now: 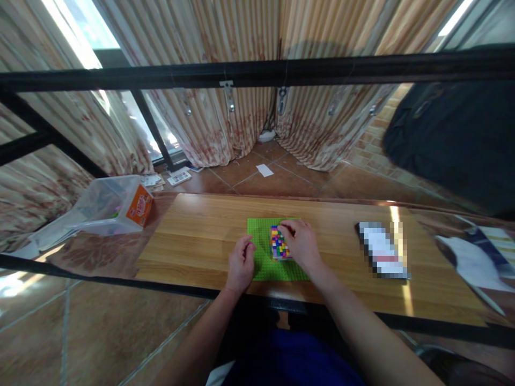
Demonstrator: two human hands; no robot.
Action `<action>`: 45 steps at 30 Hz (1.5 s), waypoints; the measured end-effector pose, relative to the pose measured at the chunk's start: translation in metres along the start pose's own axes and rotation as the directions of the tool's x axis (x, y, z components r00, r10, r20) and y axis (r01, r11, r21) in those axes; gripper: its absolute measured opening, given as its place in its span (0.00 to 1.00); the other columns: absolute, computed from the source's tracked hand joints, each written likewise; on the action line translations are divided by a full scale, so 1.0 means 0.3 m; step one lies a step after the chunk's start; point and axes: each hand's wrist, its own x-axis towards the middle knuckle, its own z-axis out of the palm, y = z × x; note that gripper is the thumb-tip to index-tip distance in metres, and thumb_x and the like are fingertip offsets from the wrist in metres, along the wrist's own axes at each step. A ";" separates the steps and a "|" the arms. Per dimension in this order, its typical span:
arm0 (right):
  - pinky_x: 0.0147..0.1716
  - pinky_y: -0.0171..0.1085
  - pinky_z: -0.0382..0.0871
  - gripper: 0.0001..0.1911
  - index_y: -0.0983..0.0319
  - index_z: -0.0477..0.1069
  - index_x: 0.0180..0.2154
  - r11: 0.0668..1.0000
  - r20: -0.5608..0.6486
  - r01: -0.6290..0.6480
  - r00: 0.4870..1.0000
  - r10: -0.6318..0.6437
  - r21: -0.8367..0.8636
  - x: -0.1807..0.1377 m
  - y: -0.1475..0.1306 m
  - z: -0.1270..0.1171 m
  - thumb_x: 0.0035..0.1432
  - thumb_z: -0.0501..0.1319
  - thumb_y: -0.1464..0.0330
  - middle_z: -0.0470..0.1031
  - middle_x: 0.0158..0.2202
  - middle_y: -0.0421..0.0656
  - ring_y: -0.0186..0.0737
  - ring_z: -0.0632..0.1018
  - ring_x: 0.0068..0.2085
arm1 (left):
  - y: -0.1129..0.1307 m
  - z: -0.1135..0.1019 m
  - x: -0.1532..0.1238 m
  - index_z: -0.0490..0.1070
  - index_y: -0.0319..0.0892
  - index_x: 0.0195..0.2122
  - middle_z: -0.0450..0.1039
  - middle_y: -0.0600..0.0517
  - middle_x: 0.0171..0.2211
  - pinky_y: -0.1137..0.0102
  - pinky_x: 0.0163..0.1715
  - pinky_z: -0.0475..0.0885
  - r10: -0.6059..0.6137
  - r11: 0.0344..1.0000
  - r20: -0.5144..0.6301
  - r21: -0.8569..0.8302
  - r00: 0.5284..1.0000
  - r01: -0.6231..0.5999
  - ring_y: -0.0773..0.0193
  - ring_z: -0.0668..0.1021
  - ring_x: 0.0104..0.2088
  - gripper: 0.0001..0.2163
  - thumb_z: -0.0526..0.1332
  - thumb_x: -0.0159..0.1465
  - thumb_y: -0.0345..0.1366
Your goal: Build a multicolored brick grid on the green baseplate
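Your right hand (301, 244): fingers (286, 229) bent narrow, tips on the far edge of the multi-coloured block of small plastic bricks (278, 245); pinching or only pressing, cannot tell. Your left hand (241, 262): fingers curled close, contents not visible, at the left edge of the flat green studded plastic baseplate (263, 271). Block sits on the baseplate, right of centre. Baseplate lies mid pale wooden tabletop (201, 230). Clear plastic tub with orange label (108, 206) well apart, far left.

On a light wooden desk (201, 236) lies a flat green studded baseplate (261, 236). The right hand (301, 244) rests its fingertips on a block of multicoloured small bricks (278, 245) standing on the plate. The left hand (241, 264) presses the plate's left edge. A clear plastic box (108, 206) sits far left.
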 end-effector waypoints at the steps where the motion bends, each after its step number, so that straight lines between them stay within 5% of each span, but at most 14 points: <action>1: 0.43 0.40 0.62 0.12 0.59 0.77 0.38 1.000 0.001 0.001 1.000 -0.001 -0.001 -0.001 0.000 -0.001 0.61 0.57 0.61 0.78 0.39 0.45 0.42 0.73 0.41 | 0.001 0.000 0.000 0.68 0.41 0.49 0.76 0.48 0.36 0.67 0.39 0.72 -0.001 1.000 0.000 -0.011 1.000 0.001 0.62 0.78 0.36 0.12 0.54 0.67 0.38; 6: 0.45 0.41 0.61 0.15 0.60 0.76 0.43 0.996 -0.053 0.037 0.998 -0.041 -0.081 -0.022 -0.016 -0.019 0.63 0.55 0.61 0.77 0.41 0.46 0.44 0.71 0.44 | -0.006 -0.002 0.002 0.66 0.41 0.50 0.76 0.47 0.37 0.64 0.43 0.72 -0.001 0.999 0.033 -0.055 0.999 0.002 0.61 0.78 0.39 0.13 0.53 0.67 0.37; 10: 0.50 0.43 0.57 0.14 0.58 0.75 0.45 0.967 -0.129 0.182 0.970 -0.206 -0.176 -0.073 -0.091 -0.036 0.65 0.52 0.64 0.74 0.47 0.46 0.45 0.67 0.49 | -0.011 -0.001 0.004 0.66 0.41 0.51 0.76 0.47 0.37 0.63 0.44 0.73 0.005 0.996 0.059 -0.090 0.998 0.001 0.61 0.78 0.40 0.13 0.52 0.67 0.36; 15: 0.51 0.43 0.55 0.14 0.56 0.75 0.44 0.892 0.095 0.391 0.920 -0.380 -0.227 -0.119 -0.208 -0.007 0.66 0.51 0.68 0.74 0.47 0.43 0.44 0.66 0.48 | -0.016 0.005 0.008 0.67 0.41 0.51 0.75 0.45 0.44 0.62 0.49 0.71 0.028 0.987 0.055 -0.159 0.998 -0.019 0.61 0.77 0.45 0.13 0.52 0.67 0.35; 19: 0.48 0.44 0.55 0.13 0.58 0.75 0.41 0.871 0.190 0.413 0.908 -0.373 -0.265 -0.114 -0.234 0.045 0.65 0.52 0.68 0.74 0.45 0.45 0.45 0.67 0.47 | -0.025 0.003 0.012 0.67 0.40 0.51 0.73 0.42 0.49 0.62 0.50 0.70 0.027 0.970 0.058 -0.245 0.998 -0.012 0.59 0.76 0.48 0.14 0.54 0.66 0.38; 22: 0.47 0.44 0.55 0.11 0.58 0.75 0.40 0.865 0.192 0.423 0.904 -0.382 -0.270 -0.105 -0.227 0.071 0.65 0.53 0.69 0.75 0.43 0.45 0.45 0.67 0.47 | -0.025 -0.003 0.013 0.68 0.40 0.51 0.75 0.44 0.44 0.64 0.44 0.72 -0.002 0.947 0.051 -0.321 0.999 0.018 0.58 0.77 0.44 0.16 0.57 0.65 0.41; 29: 0.47 0.45 0.56 0.11 0.57 0.76 0.36 0.897 0.123 0.404 0.914 -0.387 -0.182 -0.106 -0.226 0.054 0.65 0.54 0.67 0.77 0.37 0.43 0.44 0.69 0.44 | 0.000 -0.013 0.010 0.67 0.40 0.52 0.70 0.54 0.25 0.72 0.28 0.67 -0.101 0.927 0.059 -0.356 0.993 0.116 0.67 0.70 0.25 0.18 0.58 0.64 0.44; 38: 0.45 0.41 0.63 0.10 0.60 0.76 0.37 0.977 -0.098 0.208 0.972 -0.211 -0.048 -0.117 -0.062 -0.087 0.63 0.56 0.68 0.78 0.38 0.44 0.43 0.73 0.40 | 0.039 -0.018 0.008 0.66 0.39 0.52 0.75 0.50 0.34 0.71 0.33 0.67 -0.185 0.936 0.081 -0.289 0.979 0.201 0.67 0.73 0.29 0.17 0.57 0.62 0.38; 45: 0.44 0.41 0.63 0.09 0.59 0.76 0.36 0.994 -0.119 0.109 0.987 -0.111 -0.024 -0.123 -0.025 -0.086 0.61 0.57 0.70 0.78 0.38 0.44 0.42 0.73 0.40 | 0.046 -0.022 0.016 0.67 0.39 0.50 0.76 0.51 0.33 0.72 0.30 0.65 -0.199 0.944 0.092 -0.249 0.976 0.216 0.68 0.71 0.27 0.18 0.57 0.57 0.33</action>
